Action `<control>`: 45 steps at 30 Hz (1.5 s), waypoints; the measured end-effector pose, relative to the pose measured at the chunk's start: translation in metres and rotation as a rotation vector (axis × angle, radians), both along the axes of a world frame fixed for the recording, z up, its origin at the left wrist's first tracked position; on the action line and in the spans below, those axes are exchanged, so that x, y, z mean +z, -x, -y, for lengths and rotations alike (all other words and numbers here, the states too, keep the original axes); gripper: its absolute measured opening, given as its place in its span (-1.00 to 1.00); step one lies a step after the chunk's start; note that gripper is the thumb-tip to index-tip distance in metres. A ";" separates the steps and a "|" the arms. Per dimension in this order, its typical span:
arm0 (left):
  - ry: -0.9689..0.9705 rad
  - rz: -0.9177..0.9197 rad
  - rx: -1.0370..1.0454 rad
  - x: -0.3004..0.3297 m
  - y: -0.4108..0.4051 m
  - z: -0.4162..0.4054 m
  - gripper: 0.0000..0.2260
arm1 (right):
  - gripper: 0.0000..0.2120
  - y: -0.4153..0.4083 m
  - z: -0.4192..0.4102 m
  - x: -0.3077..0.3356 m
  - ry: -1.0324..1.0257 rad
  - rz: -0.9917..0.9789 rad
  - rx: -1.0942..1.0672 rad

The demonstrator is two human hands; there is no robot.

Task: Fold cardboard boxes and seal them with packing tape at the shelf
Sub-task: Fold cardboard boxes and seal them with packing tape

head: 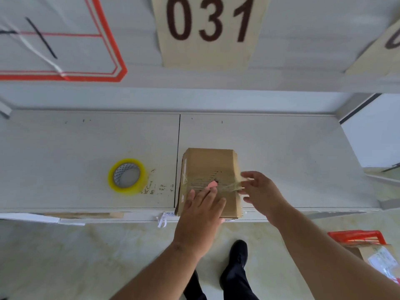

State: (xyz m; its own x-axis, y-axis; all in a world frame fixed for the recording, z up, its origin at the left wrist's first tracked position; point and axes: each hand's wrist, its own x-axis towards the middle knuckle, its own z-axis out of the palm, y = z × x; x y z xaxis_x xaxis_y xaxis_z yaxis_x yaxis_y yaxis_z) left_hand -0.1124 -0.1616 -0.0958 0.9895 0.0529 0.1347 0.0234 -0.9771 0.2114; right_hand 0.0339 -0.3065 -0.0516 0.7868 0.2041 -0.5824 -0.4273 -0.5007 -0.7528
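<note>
cardboard box (211,180) lies flat on the white shelf (86,144), at its near edge, just right of the seam between the two shelf boards. a strip of clear tape (229,187) runs across the box top from left to right, wrinkled toward the right edge.

left hand (200,219): palm down on the near half of the box, fingers straight and spread, pressing on the cardboard beside the tape; nothing grasped.

right hand (260,192): at the right edge of the box, fingers extended and loosely spread, tips at the bunched end of the tape. cannot tell whether it pinches the tape; view blurred there.

roll of packing tape (127,176): yellowish, lying flat on the shelf, well left of the box, untouched.

far side: paper label "031" (207,31) on the upper shelf. near right, on the floor: red basket (357,237).
</note>
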 end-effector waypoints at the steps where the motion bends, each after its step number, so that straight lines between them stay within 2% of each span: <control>1: 0.002 -0.006 0.001 -0.001 0.000 0.001 -0.48 | -0.66 0.002 -0.002 0.002 0.010 0.033 0.052; 5: 0.017 -0.020 0.023 -0.001 0.001 0.002 -0.48 | -0.56 0.006 -0.005 0.012 0.226 0.297 0.344; 7: 0.027 -0.018 0.024 0.000 0.001 0.002 -0.48 | -0.51 0.006 -0.009 0.017 0.249 0.358 0.429; 9: 0.048 -0.012 0.024 0.001 0.000 0.001 -0.48 | -0.54 0.006 -0.013 0.022 0.244 0.379 0.431; 12: 0.061 -0.021 0.019 0.003 -0.003 0.000 -0.52 | -0.79 0.004 -0.019 0.023 0.239 0.349 0.294; 16: 0.106 -0.040 0.016 0.009 -0.003 -0.002 -0.63 | -0.84 0.004 -0.033 0.029 0.176 0.408 0.244; 18: 0.248 -0.055 0.145 0.019 -0.007 -0.001 -0.62 | -0.85 0.007 -0.043 0.037 0.133 0.461 0.272; 21: 0.509 -0.076 0.531 0.044 -0.032 -0.004 -0.54 | -0.83 0.016 -0.052 0.048 0.073 0.496 0.417; 23: 0.509 -0.175 0.629 0.053 -0.050 -0.013 -0.79 | -0.72 0.024 -0.051 0.050 0.027 0.476 0.487; 24: 0.524 -0.202 0.655 0.055 -0.055 -0.017 -0.89 | -0.64 0.029 -0.047 0.047 0.006 0.472 0.452; 25: 0.574 -0.199 0.681 0.054 -0.057 -0.022 -0.89 | -0.60 0.032 -0.043 0.044 -0.008 0.478 0.368; 27: 0.780 -0.139 0.727 0.051 -0.054 -0.033 -0.88 | -0.62 0.037 -0.033 0.031 0.134 0.494 0.335; 28: 0.928 -0.106 0.769 0.049 -0.052 -0.041 -0.87 | -0.59 0.040 -0.029 0.021 0.299 0.529 0.474; 30: 1.353 0.005 0.934 0.048 -0.044 -0.060 -0.87 | -0.54 0.047 -0.022 0.000 0.506 0.620 0.762; 32: 1.737 0.187 1.098 0.048 -0.033 -0.080 -0.90 | -0.52 0.050 -0.022 -0.005 0.529 0.614 0.806; 35: 1.854 0.322 1.201 0.038 -0.007 -0.094 -0.93 | -0.49 0.048 -0.024 -0.007 0.549 0.622 0.816; 39: 1.926 0.474 1.364 0.021 0.015 -0.108 -0.85 | -0.47 0.047 -0.025 -0.006 0.567 0.607 0.815; 43: 1.878 0.691 1.480 0.026 0.036 -0.143 -0.82 | -0.51 0.050 -0.025 -0.006 0.569 0.617 0.804; 45: 1.795 0.634 1.442 0.033 0.049 -0.153 -0.83 | -0.52 0.051 -0.026 -0.004 0.571 0.611 0.800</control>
